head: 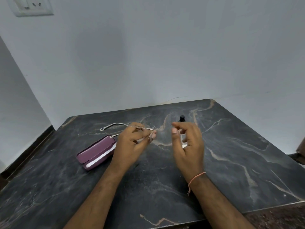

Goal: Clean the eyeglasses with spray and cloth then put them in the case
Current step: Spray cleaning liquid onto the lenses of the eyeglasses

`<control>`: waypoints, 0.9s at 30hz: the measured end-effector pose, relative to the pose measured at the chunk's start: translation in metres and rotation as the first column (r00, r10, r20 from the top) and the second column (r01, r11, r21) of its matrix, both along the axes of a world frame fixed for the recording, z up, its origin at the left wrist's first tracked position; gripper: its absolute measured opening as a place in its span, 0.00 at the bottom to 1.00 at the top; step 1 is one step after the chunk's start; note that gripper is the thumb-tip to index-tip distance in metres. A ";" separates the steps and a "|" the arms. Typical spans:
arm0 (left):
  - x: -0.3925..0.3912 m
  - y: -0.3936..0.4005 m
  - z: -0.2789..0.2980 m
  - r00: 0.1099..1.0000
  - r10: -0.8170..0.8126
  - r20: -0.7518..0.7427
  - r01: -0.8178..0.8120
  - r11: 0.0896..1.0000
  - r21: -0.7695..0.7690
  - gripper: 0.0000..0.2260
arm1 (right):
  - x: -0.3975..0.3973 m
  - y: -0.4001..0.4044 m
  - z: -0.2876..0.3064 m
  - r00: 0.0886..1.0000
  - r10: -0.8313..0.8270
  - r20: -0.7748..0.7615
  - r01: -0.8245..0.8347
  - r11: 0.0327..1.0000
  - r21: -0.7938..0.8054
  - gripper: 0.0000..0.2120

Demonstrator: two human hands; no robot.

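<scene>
Left fingers (149, 135) pinch the eyeglasses (115, 125); right hand (188, 139) spread, empty; no writing legible.

A dark marbled table (231, 154) with pale veins stands against a plain grey-blue wall (165, 55), in a corner where a second wall (14, 96) meets it on the left. A white socket plate (31, 5) sits high on the wall at upper left. A dark skirting (29, 146) runs along the left wall's foot.

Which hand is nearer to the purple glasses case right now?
Left. The left hand, holding the eyeglasses, sits right beside the case. The right hand is farther off, in front of the spray bottle.
</scene>
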State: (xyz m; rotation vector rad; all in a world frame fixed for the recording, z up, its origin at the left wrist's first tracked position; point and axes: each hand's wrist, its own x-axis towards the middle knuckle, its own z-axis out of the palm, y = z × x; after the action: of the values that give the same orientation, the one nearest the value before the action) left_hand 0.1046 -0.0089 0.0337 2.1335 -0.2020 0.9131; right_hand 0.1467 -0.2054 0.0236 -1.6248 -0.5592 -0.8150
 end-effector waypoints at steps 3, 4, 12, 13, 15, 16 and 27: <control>-0.004 -0.005 -0.002 0.994 -0.103 -0.025 0.088 0.936 -0.341 0.07 | 0.014 -0.004 -0.005 0.984 -0.103 -0.148 0.105 0.994 0.005 0.13; -0.004 -0.006 -0.003 0.992 -0.121 -0.030 0.097 0.898 -0.430 0.08 | 0.019 -0.006 -0.006 0.975 -0.107 -0.193 0.107 0.994 -0.012 0.17; -0.001 -0.006 -0.002 0.987 -0.150 -0.052 0.061 0.661 -0.748 0.08 | 0.026 -0.011 -0.005 0.902 -0.174 -0.395 0.078 0.966 -0.247 0.34; -0.001 -0.005 -0.001 0.988 -0.148 -0.045 0.062 0.648 -0.759 0.08 | 0.026 -0.009 -0.004 0.905 -0.207 -0.371 0.099 0.952 -0.290 0.33; -0.002 -0.005 0.001 0.990 -0.139 -0.035 0.062 0.636 -0.769 0.10 | 0.027 -0.007 -0.003 0.914 -0.239 -0.327 0.123 0.933 -0.338 0.30; -0.003 -0.004 0.001 0.991 -0.132 -0.033 0.059 0.638 -0.768 0.11 | 0.027 -0.005 -0.001 0.920 -0.225 -0.321 0.116 0.938 -0.326 0.29; -0.001 0.002 0.003 0.989 -0.143 -0.025 0.062 0.575 -0.816 0.13 | -0.001 0.004 0.002 0.755 0.522 -0.396 -0.494 0.851 0.180 0.27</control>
State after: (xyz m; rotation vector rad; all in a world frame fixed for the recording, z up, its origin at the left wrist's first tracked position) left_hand 0.1033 -0.0068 0.0364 1.2547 0.1367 0.6434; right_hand 0.1455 -0.2017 0.0255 -1.4283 -0.6058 -0.0515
